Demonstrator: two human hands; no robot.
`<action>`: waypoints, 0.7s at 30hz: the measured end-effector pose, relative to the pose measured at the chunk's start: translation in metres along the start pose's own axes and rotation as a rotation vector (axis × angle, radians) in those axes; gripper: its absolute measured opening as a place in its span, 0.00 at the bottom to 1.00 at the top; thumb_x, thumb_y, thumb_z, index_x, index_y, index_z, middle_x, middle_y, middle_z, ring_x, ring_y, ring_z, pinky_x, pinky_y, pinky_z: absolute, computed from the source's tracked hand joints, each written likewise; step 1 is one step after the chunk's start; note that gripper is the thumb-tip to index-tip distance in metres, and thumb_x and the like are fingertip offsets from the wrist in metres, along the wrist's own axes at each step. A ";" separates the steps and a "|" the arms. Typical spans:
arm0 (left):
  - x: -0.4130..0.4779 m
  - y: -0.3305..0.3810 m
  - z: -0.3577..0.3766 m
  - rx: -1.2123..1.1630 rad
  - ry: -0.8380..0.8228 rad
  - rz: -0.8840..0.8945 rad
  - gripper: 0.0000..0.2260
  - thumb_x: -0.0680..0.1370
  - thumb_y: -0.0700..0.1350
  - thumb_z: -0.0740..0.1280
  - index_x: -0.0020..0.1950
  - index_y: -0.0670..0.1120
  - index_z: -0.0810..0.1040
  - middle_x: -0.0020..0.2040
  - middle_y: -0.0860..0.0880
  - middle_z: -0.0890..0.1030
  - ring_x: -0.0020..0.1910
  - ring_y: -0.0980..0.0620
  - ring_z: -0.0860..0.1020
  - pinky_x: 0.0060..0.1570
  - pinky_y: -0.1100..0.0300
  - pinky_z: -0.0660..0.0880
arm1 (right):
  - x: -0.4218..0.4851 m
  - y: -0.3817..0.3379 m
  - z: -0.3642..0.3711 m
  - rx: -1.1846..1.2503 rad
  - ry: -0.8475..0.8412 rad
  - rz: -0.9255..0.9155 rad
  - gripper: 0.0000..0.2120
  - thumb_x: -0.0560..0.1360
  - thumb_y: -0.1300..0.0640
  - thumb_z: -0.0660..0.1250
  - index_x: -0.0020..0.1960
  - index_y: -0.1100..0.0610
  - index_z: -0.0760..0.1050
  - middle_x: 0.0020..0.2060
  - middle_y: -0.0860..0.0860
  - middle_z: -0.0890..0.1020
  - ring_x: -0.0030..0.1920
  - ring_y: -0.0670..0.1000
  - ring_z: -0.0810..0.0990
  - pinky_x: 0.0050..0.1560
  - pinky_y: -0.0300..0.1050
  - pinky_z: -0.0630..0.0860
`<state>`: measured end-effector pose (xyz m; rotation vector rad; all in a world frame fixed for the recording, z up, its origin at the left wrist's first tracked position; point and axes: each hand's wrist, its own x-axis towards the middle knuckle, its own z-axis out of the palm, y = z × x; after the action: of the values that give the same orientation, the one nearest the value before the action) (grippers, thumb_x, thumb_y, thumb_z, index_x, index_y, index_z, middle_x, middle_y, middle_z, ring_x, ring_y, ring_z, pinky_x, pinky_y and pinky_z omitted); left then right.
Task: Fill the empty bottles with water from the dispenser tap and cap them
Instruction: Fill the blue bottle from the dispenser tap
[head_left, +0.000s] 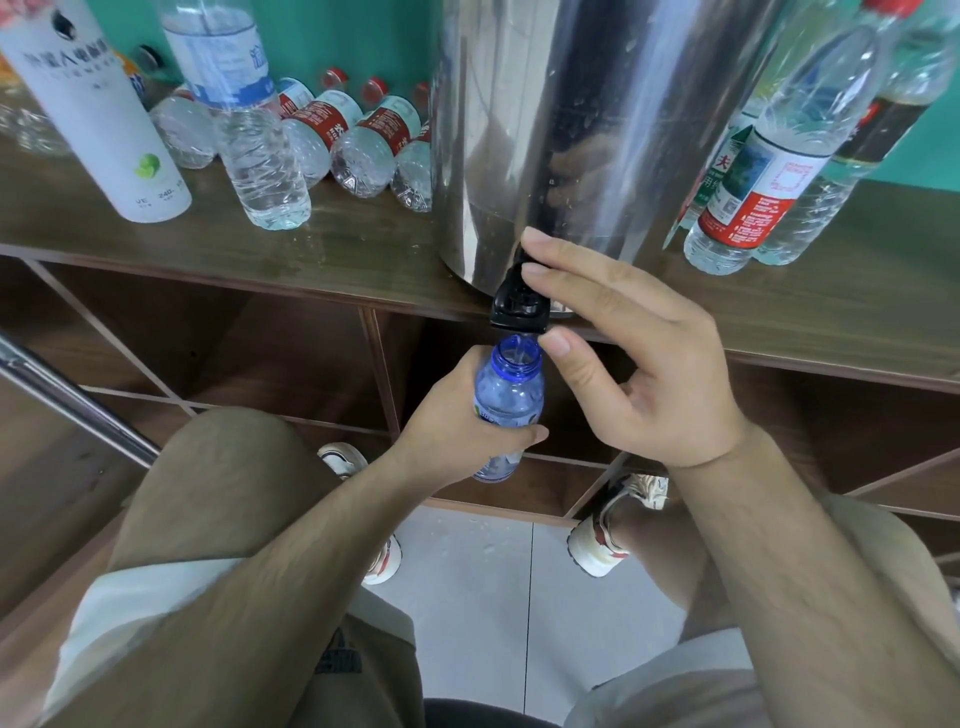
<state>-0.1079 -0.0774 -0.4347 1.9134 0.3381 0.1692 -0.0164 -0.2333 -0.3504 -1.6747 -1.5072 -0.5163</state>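
Observation:
A small blue bottle (508, 397) with no cap is held upright right under the black tap (516, 301) of the steel dispenser (571, 130). My left hand (457, 431) grips the bottle round its body. Water shows inside the bottle's open mouth. My right hand (628, 353) pinches the black tap lever, fingers on top and thumb below beside the bottle's mouth.
The wooden shelf top (156, 234) carries an upright clear bottle (244, 114), a white bottle (98, 109) and several red-labelled bottles (363, 140) lying down at left. More upright bottles (763, 171) stand right of the dispenser. Open cubbies lie below; my knees and shoes are near the floor.

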 end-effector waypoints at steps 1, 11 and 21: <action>0.000 0.000 0.000 0.004 -0.001 0.002 0.32 0.70 0.44 0.82 0.70 0.46 0.71 0.59 0.48 0.82 0.60 0.48 0.82 0.63 0.44 0.79 | -0.001 0.000 0.000 0.009 -0.003 0.007 0.15 0.82 0.64 0.68 0.67 0.68 0.78 0.70 0.61 0.77 0.71 0.53 0.78 0.67 0.52 0.78; 0.002 -0.002 0.001 0.005 -0.003 -0.006 0.33 0.70 0.45 0.83 0.70 0.47 0.71 0.59 0.49 0.82 0.60 0.48 0.82 0.64 0.44 0.79 | 0.000 0.003 0.000 0.017 0.001 0.010 0.16 0.82 0.63 0.70 0.67 0.67 0.78 0.70 0.60 0.77 0.72 0.53 0.78 0.70 0.49 0.75; 0.003 0.000 0.002 0.020 0.002 0.010 0.33 0.71 0.43 0.82 0.71 0.44 0.71 0.62 0.46 0.81 0.63 0.46 0.81 0.65 0.44 0.77 | 0.001 -0.001 0.003 0.011 0.013 0.020 0.15 0.81 0.61 0.71 0.66 0.66 0.80 0.70 0.60 0.78 0.71 0.53 0.78 0.69 0.49 0.76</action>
<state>-0.1046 -0.0786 -0.4354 1.9351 0.3326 0.1752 -0.0182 -0.2304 -0.3517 -1.6734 -1.4794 -0.5066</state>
